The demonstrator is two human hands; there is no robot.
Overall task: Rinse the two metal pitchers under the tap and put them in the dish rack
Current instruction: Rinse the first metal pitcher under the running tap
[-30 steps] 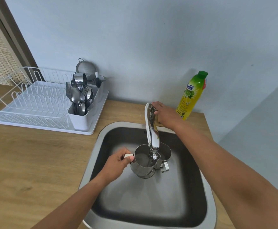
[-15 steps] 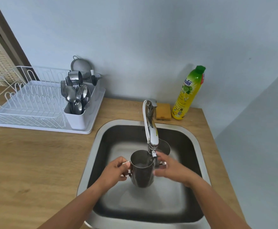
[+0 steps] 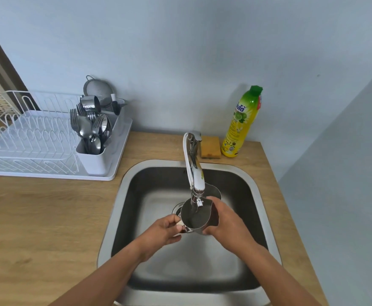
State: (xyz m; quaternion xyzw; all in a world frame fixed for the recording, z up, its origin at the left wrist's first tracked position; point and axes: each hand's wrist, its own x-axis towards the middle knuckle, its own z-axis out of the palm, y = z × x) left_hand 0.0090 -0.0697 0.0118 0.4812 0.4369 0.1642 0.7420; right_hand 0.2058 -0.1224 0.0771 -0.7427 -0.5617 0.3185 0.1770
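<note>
Wooden counter (image 3: 37,217), steel sink (image 3: 123,195): I hold the first pitcher (image 3: 195,217) under the tap (image 3: 195,173), left hand (image 3: 163,230) pinching its handle, right hand (image 3: 227,219) curled round its body; second pitcher (image 3: 213,191) stands behind in the sink; neither is in the dish rack (image 3: 26,146) yet, so I judge most work remains.

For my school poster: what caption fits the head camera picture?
Left hand and right hand hold a metal pitcher under the tap; second pitcher behind it.
</note>
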